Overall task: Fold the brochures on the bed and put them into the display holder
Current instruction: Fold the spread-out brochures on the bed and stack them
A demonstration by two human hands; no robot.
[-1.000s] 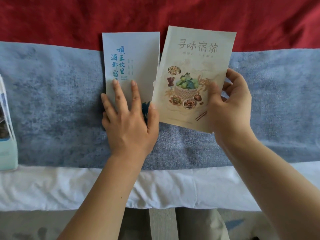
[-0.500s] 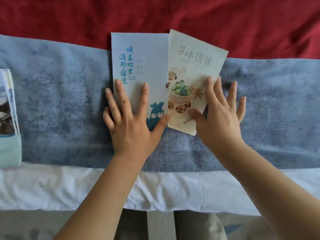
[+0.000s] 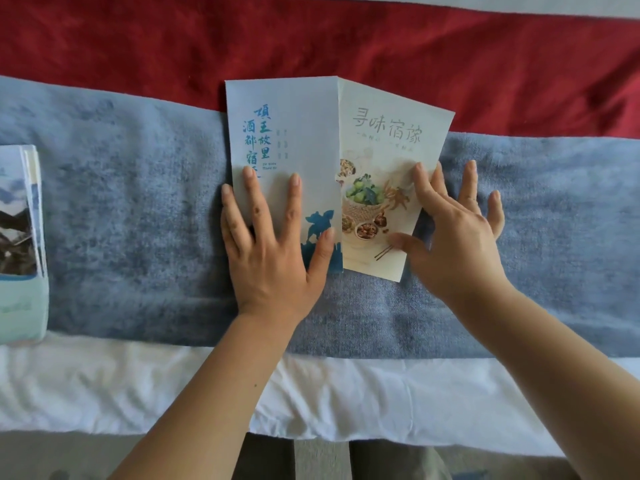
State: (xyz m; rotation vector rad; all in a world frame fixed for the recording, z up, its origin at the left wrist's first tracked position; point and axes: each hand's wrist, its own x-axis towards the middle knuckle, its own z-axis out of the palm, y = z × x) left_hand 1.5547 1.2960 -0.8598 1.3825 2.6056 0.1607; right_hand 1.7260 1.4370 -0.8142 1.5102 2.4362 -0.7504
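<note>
Moved: cream panel (image 3: 391, 143) lowered from a lifted grip; fold nearly closed, I judge;
Display holder (image 3: 20, 306): far left, part-filled;
Left hand (image 3: 273, 258): flat, pressing blue panel (image 3: 298, 133) onto the runner (image 3: 138, 220);
Right hand (image 3: 457, 247): fingers spread, pressing cream panel

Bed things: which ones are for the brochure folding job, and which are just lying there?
For the job: blue-lettered brochure page, food-picture brochure page, left hand and right hand resting on them, display holder at the left with finished brochures in it.
Just lying there: blue blanket, red cover, white sheet.
</note>
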